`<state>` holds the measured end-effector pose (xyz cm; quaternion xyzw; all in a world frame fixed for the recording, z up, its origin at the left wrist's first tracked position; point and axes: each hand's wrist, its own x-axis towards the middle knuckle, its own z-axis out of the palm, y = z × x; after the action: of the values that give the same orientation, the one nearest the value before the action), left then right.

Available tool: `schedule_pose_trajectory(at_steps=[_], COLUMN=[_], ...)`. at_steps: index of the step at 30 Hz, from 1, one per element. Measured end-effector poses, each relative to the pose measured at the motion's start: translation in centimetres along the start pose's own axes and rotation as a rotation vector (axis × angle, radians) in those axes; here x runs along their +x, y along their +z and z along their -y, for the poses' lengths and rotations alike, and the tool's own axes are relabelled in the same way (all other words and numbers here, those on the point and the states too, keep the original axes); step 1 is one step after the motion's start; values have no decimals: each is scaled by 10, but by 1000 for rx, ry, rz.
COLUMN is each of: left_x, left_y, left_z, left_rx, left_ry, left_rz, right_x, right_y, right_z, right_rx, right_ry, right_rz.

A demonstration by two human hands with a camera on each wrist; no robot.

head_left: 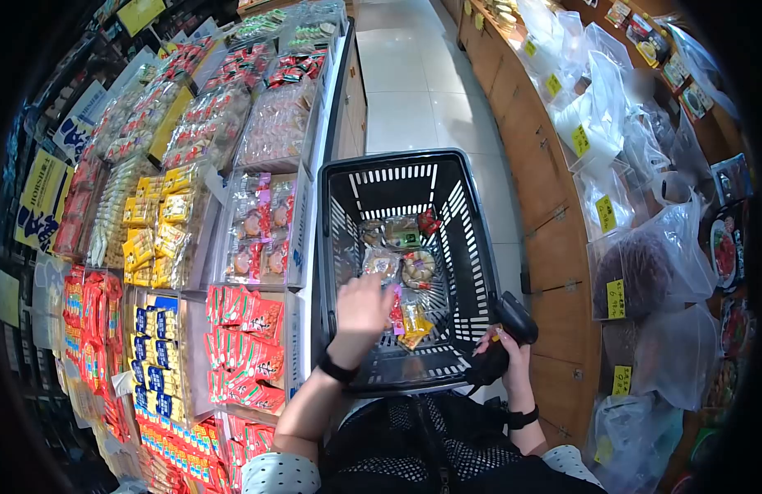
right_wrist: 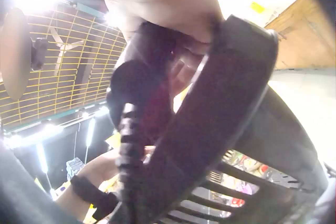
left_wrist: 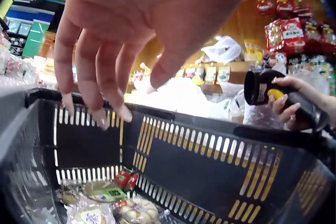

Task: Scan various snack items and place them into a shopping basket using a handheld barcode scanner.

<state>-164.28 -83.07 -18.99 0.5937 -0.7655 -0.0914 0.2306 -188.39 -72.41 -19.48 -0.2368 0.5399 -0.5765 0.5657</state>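
My left hand point(head_left: 364, 309) hovers over the left side of a black slotted basket point(head_left: 393, 159), palm down and holding nothing; its fingers point(left_wrist: 107, 77) hang relaxed above the basket in the left wrist view. In the basket lie a pale packet point(head_left: 381, 265), a round item in clear wrap point(head_left: 418, 267), a yellow packet point(head_left: 414, 323) and a red packet point(head_left: 429, 222). By the basket's near right corner, my right hand point(head_left: 513, 358) grips a black handheld device point(head_left: 517, 319) with a yellow button. In the right wrist view that hand point(right_wrist: 163, 3) is partly hidden behind dark shapes.
Trays of snacks fill the left display, with red packets point(head_left: 245, 313) and yellow packets point(head_left: 158, 210) near the basket. Wooden cabinets point(head_left: 558, 321) stand along the right, beneath bagged goods point(head_left: 636, 272). A tiled aisle point(head_left: 414, 99) runs ahead between them.
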Motion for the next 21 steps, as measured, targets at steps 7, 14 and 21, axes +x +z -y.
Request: schedule_pose_trajectory(at_steps=[7,14,21], left_x=[-37,-56,-66], left_y=[150,209,215], left_z=[-16,13,39], left_rx=[282,557,205], left_ry=[183,161,270], left_rz=[703,861,570], right_x=[0,-7,-13], right_y=[-16,-27,-21], right_z=[-23,-27,-23], right_rx=[49,0,13], right_ry=[-56,-10,10], right_rz=[114,115,164])
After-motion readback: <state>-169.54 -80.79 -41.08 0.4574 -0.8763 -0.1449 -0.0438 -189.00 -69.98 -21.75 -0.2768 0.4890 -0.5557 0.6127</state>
